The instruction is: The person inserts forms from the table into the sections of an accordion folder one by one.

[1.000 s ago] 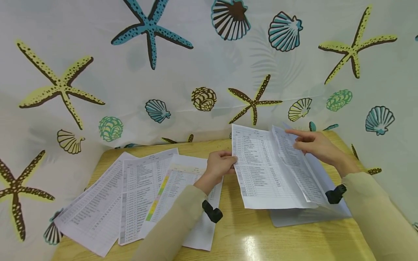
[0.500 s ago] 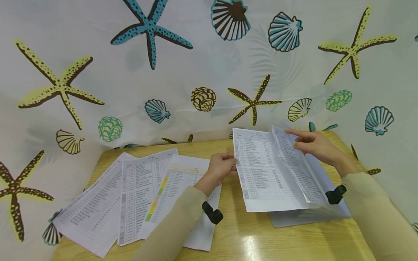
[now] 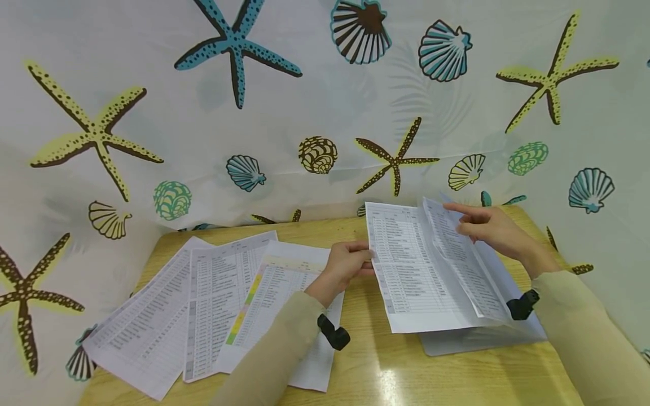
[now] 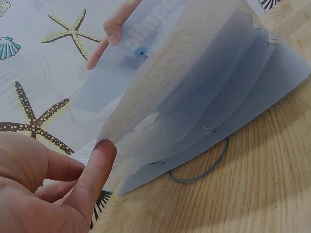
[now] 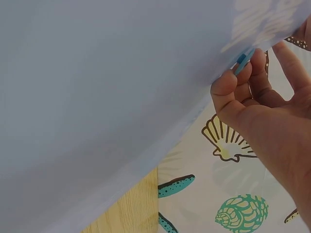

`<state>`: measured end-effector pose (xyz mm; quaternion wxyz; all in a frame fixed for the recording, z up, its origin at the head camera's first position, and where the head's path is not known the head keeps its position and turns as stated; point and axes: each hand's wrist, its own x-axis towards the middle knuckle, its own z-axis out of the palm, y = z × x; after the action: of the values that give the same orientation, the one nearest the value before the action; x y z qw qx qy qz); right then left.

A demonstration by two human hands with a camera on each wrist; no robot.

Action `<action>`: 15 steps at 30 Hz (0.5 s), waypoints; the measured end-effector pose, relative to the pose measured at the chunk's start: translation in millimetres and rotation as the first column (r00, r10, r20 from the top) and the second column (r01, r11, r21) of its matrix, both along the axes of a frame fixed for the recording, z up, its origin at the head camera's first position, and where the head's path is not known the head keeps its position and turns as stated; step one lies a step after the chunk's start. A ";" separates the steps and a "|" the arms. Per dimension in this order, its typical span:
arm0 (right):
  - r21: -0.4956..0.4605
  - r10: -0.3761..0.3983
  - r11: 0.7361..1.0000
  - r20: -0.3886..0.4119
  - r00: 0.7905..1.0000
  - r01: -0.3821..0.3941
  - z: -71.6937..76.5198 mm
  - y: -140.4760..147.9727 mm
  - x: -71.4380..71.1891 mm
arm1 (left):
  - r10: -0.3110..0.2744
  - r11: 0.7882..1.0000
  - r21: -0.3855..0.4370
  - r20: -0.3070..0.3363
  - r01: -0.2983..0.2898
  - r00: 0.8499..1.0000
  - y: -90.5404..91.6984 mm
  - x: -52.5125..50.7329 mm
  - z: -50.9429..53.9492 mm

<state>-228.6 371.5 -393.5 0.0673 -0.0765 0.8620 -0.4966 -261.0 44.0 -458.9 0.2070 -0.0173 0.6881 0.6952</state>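
My left hand (image 3: 345,265) pinches the left edge of a printed sheet (image 3: 403,265) between thumb and fingers. The sheet stands raised and spread leftward from a bluish-grey document folder (image 3: 462,342). Another printed page (image 3: 462,259) stands upright and bent beside it. At the folder's upper right, my right hand (image 3: 495,228) holds the raised cover, its index finger stretched out along the top. In the right wrist view its curled fingers are at the cover edge by a blue button (image 5: 243,59). Stapled papers inside the folder show in the left wrist view.
Several printed sheets fan out on the wooden table (image 3: 376,361) at left, including one with a coloured side strip (image 3: 246,307). A thin elastic cord (image 4: 199,181) loops from the folder's edge. Behind hangs a curtain (image 3: 284,124) with starfish and shells.
My left hand has shifted slightly right and down, taking the pinched sheet's edge with it. My right hand stays almost in place at the folder cover.
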 end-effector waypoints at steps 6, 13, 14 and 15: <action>0.009 -0.002 1.000 0.002 1.000 0.002 0.0 -0.2 -0.3 | -0.001 1.000 0.020 0.004 0.001 1.000 3.5 1.4 0.0; 0.006 0.009 1.000 -0.009 1.000 -0.009 -1.3 1.1 -1.8 | -0.008 1.000 0.026 0.007 0.007 1.000 8.3 0.7 -1.0; 0.008 0.009 1.000 -0.011 1.000 -0.009 -1.2 1.0 -1.9 | -0.007 1.000 0.026 0.007 0.007 1.000 9.0 0.9 -1.2; 0.008 0.010 1.000 -0.010 1.000 -0.010 -1.3 1.0 -2.1 | -0.008 1.000 0.028 0.007 0.008 1.000 9.5 1.1 -1.0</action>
<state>-230.6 372.5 -394.8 0.0656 -0.0830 0.8640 -0.4923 -259.9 53.5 -460.0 0.2125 -0.0144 0.6775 0.7040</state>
